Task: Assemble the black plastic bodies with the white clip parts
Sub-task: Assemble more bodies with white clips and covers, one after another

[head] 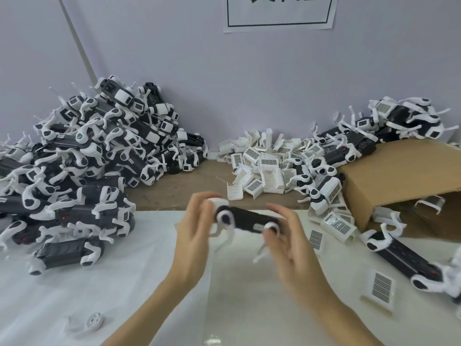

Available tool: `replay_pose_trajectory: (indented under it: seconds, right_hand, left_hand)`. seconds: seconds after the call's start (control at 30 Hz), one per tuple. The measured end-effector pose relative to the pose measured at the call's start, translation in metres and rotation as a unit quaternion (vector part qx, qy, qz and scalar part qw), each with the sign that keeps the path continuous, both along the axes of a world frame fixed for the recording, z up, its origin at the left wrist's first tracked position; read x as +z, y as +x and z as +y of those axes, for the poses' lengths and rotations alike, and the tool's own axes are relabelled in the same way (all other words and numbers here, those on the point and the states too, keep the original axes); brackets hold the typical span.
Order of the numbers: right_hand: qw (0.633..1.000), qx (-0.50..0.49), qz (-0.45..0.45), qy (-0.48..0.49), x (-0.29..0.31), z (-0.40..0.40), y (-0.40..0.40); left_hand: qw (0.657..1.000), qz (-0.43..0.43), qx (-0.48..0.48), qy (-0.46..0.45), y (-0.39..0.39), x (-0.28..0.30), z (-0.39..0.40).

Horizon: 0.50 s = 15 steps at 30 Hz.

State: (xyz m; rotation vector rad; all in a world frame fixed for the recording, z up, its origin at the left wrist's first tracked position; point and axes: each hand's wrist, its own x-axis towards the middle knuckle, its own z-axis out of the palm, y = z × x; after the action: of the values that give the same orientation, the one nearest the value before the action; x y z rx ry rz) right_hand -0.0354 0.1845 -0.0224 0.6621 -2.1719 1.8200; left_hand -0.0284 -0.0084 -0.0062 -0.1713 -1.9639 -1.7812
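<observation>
A black plastic body point(249, 219) with white leg pieces hangs in the air above the white mat, held between both hands. My left hand point(193, 236) grips its left end, where a white clip part point(217, 203) sits over the tip. My right hand point(291, 243) holds the right end, thumb by a white round joint point(271, 227). White legs dangle below the body. The picture is blurred around the hands.
A tall pile of assembled black-and-white units point(87, 156) fills the left. Loose white clip parts point(264, 163) lie at the back centre. A cardboard box point(399, 176) lies tipped at the right, with more bodies point(404, 258) near it. A loose white piece point(93, 322) lies front left.
</observation>
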Motion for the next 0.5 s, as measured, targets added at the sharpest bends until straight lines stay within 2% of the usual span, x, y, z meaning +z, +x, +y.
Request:
replay_pose_trajectory:
  seconds: [0.1, 0.2, 0.33, 0.5]
  right_hand:
    - [0.997, -0.013, -0.067, -0.041, 0.000, 0.010, -0.014]
    - [0.994, 0.023, -0.100, -0.024, -0.004, 0.012, -0.014]
    - [0.988, 0.104, -0.111, -0.032, -0.006, 0.010, -0.011]
    - [0.992, 0.105, -0.069, 0.028, -0.004, 0.012, -0.010]
  left_hand:
    - [0.993, 0.019, -0.033, -0.116, 0.003, -0.008, 0.013]
    - [0.993, 0.042, -0.026, -0.111, 0.009, -0.012, 0.027]
    - [0.984, 0.091, 0.023, -0.151, 0.017, -0.013, 0.035]
    - [0.983, 0.087, 0.015, -0.160, 0.021, -0.010, 0.041]
